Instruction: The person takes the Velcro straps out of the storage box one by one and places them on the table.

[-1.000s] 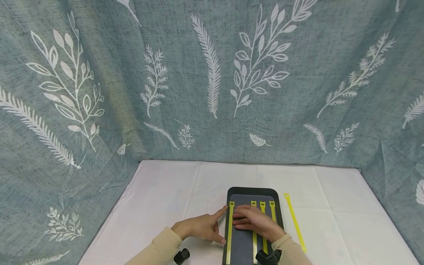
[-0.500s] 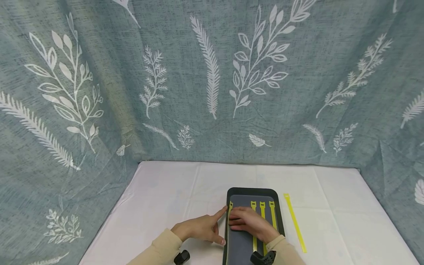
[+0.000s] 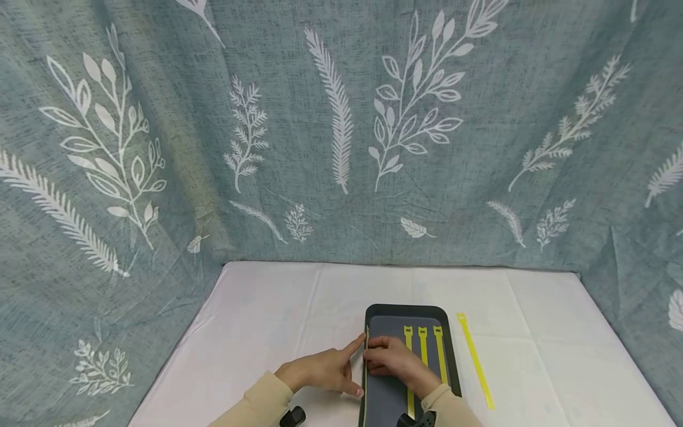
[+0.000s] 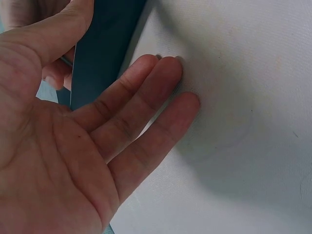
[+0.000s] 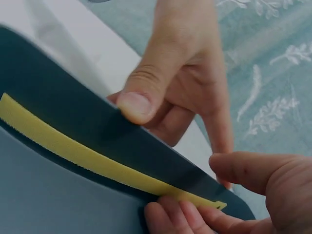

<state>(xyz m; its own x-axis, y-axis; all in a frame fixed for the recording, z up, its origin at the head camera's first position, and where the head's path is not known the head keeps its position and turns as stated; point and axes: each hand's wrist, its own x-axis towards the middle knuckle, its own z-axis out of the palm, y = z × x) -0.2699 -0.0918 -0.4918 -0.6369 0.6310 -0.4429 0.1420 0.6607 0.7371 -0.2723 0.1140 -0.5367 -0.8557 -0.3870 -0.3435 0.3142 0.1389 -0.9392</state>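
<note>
A dark rectangular tray (image 3: 405, 310) lies on the table. My left hand (image 3: 322, 369) is at its left side, index fingertip and thumb touching the rim, the other fingers outside the wall. Along the inside of that wall a yellow hook-and-loop cable tie (image 5: 97, 151) stands on its edge. The fingertips of my right hand (image 3: 397, 362) press against this tie near its slotted end, while the right thumb sits apart above it. Several more yellow ties (image 3: 408, 338) lie in the right part of the tray, partly hidden by my right arm.
Outside the tray, to its right, a single yellow tie (image 3: 475, 359) lies slanted on the white tablecloth (image 3: 277, 308). A teal curtain (image 3: 341, 225) with white leaf prints hangs behind and beside the table.
My right hand has slid left across the tray, pushing the leftmost tie against the wall. That tie has turned from flat onto its edge. The left hand stays at the rim.
</note>
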